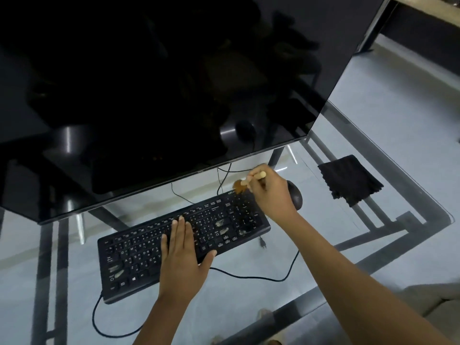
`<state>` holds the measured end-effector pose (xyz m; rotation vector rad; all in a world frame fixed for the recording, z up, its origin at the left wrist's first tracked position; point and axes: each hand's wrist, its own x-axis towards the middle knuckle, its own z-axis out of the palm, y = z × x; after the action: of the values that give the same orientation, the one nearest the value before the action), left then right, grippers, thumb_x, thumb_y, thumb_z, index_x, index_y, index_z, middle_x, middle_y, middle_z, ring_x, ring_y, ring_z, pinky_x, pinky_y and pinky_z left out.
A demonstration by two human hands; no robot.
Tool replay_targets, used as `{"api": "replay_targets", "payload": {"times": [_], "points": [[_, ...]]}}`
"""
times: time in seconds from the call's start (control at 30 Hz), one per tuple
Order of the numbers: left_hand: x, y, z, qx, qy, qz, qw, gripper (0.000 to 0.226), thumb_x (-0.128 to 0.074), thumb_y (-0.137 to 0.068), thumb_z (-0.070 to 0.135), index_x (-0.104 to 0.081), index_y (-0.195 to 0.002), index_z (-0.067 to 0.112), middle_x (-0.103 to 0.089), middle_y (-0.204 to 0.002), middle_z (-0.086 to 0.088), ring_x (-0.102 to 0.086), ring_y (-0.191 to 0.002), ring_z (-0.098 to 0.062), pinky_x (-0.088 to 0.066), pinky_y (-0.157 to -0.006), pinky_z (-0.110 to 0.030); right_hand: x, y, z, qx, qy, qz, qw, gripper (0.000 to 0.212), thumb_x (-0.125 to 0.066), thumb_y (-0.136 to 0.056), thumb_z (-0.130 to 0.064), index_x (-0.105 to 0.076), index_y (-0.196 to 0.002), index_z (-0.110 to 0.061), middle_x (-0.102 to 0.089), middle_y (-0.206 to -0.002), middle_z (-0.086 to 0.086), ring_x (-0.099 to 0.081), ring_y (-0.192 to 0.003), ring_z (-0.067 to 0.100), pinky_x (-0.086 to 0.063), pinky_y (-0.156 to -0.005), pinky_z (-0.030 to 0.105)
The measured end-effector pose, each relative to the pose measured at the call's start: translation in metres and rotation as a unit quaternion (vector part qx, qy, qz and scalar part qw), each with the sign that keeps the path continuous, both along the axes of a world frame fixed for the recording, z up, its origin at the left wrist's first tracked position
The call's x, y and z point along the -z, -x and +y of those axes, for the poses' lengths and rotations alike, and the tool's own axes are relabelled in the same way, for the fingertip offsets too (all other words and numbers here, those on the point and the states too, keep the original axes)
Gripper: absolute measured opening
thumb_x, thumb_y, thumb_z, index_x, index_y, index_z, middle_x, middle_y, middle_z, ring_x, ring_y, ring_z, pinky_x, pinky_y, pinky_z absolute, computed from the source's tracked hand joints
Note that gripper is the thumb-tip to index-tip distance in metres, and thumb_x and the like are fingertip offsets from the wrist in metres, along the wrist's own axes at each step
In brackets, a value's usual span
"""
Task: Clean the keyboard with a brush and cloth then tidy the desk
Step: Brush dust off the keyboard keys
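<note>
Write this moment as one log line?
step: brushing | right hand: holds brush at keyboard top-right corner | left hand: flat on keys | cloth: unused

The scene is dim and cool-toned, with soft, even light and no hard shadows. The monitor (174, 83) fills the far left as a near-black mass, its glossy screen carrying faint, murky reflections that cannot be made out. The glass desk (249, 307) gives a pale sheen, brightest at the far right. Wide-angle distortion bends the straight frame lines toward the edges. The brush (245, 184) bristles are smeared, probably by motion blur. Legends on the keyboard (139, 257) look soft and partly unreadable.
</note>
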<state>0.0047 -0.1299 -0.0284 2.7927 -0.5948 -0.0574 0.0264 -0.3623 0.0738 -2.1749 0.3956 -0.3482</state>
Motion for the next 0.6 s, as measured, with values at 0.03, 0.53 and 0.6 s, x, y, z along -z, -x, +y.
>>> {"api": "replay_targets", "payload": {"times": [0.03, 0.53, 0.6], "points": [[-0.001, 0.002, 0.000, -0.002, 0.005, -0.002, 1.000, 0.089, -0.030, -0.086, 0.067, -0.028, -0.146, 0.002, -0.014, -0.158, -0.010, -0.001, -0.147, -0.019, 0.006, -0.117, -0.038, 0.000, -0.003, 0.002, -0.017, -0.032, 0.019, 0.999, 0.007, -0.056, -0.096, -0.014, -0.059, -0.089, -0.014, -0.067, -0.074, -0.008, -0.067, -0.070, 0.004, -0.055, -0.070, 0.020], [0.002, 0.014, 0.039, -0.088, 0.034, -0.005, 0.996, 0.089, -0.034, -0.087, 0.067, -0.027, -0.146, 0.001, -0.017, -0.158, -0.011, -0.004, -0.147, -0.020, 0.001, -0.117, -0.039, 0.000, -0.023, 0.073, -0.117, -0.026, -0.003, 0.993, 0.010, -0.061, -0.094, -0.015, -0.066, -0.089, -0.008, -0.069, -0.083, 0.002, -0.064, -0.068, -0.003, -0.047, -0.067, 0.006], [0.004, 0.012, 0.046, -0.092, 0.048, 0.002, 0.995, 0.090, -0.035, -0.086, 0.068, -0.025, -0.147, 0.001, -0.016, -0.158, -0.011, -0.002, -0.147, -0.019, 0.002, -0.118, -0.038, -0.001, -0.023, 0.082, -0.172, -0.102, 0.078, 0.977, 0.011, -0.060, -0.095, -0.018, -0.065, -0.091, -0.009, -0.073, -0.079, 0.008, -0.070, -0.068, 0.007, -0.056, -0.067, 0.018]]}}
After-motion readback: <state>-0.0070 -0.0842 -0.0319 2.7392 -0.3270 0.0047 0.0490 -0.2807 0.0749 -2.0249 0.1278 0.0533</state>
